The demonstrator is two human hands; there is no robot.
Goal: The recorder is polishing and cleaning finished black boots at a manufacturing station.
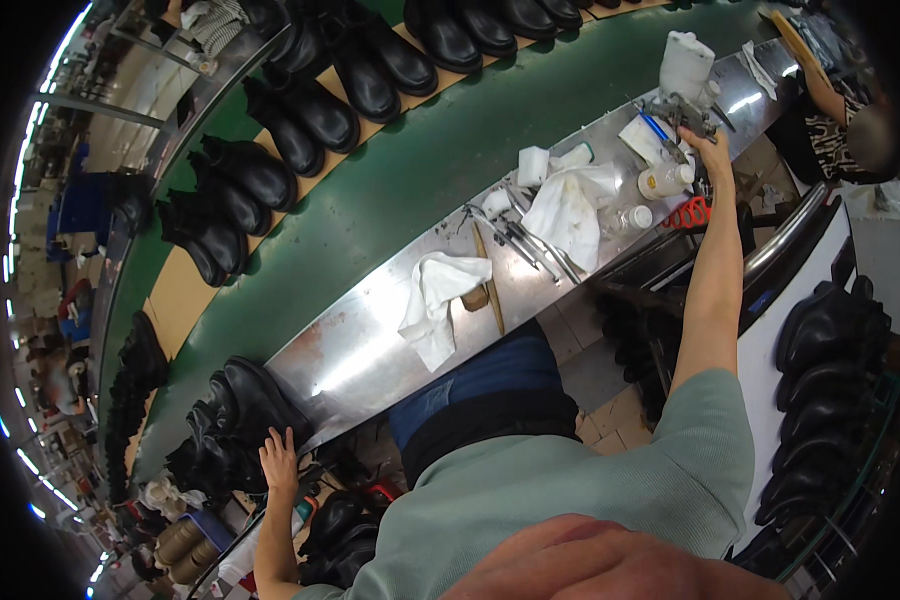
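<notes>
The left hand (280,464), fingers apart, is at a black leather boot (258,393) beside the shiny steel bench (355,360). The right hand (710,152) curls its fingers at a grey metal device (682,112); whether clamped, I cannot tell. Nearby are a yellowish-labelled bottle (662,181), print illegible, and a clear plastic bottle (625,220), contents unclear.

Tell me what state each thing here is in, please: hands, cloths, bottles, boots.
Left hand: open, fingers spread, at a black boot
Right hand: at the metal bench's right end, grip unclear
Left white cloth: crumpled
Right white cloth: crumpled
Labelled bottle: capped
Clear bottle: capped
Boots in the row along the green surface: upright
</notes>
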